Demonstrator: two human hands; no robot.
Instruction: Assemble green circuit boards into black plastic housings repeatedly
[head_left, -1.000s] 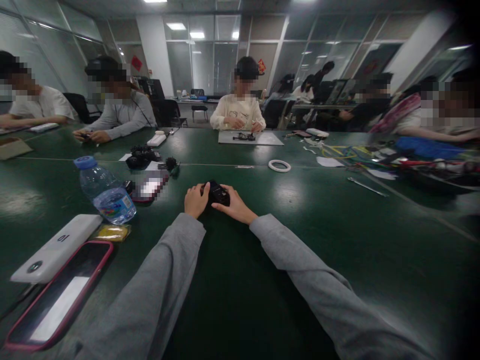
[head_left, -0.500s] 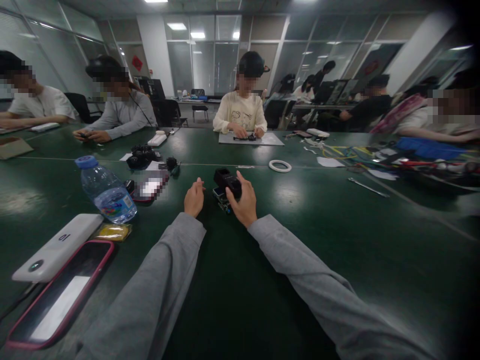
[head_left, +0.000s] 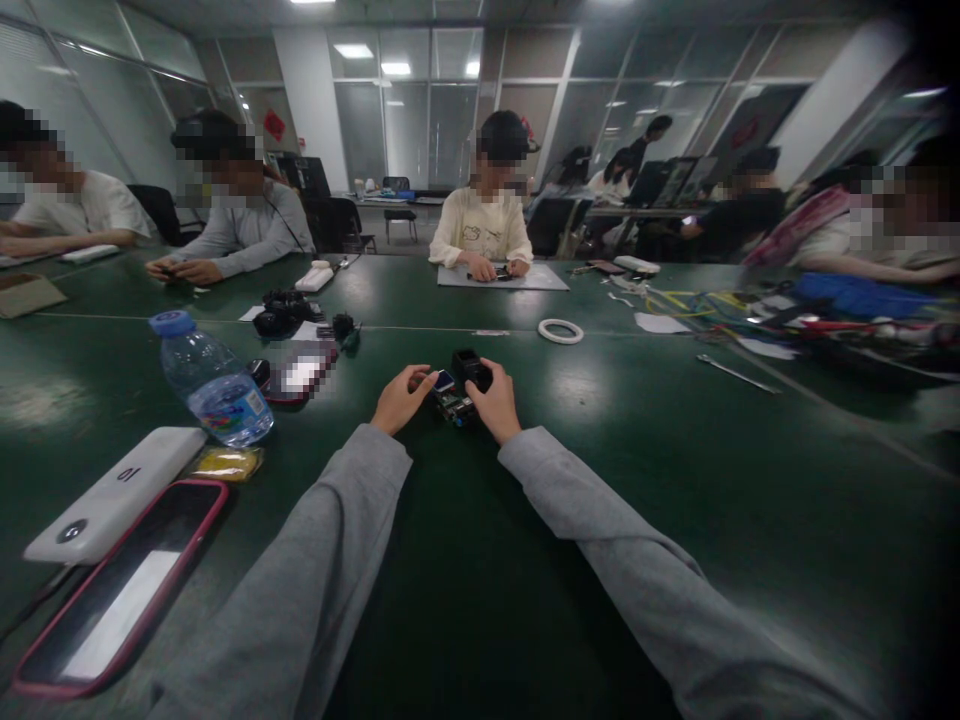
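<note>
My right hand [head_left: 495, 400] is closed on a black box-shaped casing [head_left: 466, 364] with an opening on top, held at the right of a small circuit board [head_left: 454, 406]. A small blue-lit screen [head_left: 444, 380] sits at the board's upper left. My left hand [head_left: 403, 400] has its thumb and curled fingers at the screen's left edge and appears to pinch it. The fingertips behind the screen are partly hidden. Both forearms rest toward the green table [head_left: 480, 560].
On the left stand a water bottle [head_left: 221, 385], a white power bank [head_left: 112, 495], a red-cased phone [head_left: 124, 590] and a yellow packet [head_left: 227, 464]. A white ring [head_left: 560, 331] lies ahead; cables [head_left: 697, 305] spread at the right. A co-worker [head_left: 484, 225] sits opposite.
My left hand has moved right and forward to the small screen, its fingers curling. My right hand has shifted the black casing slightly right and down, so more of the circuit board shows.
</note>
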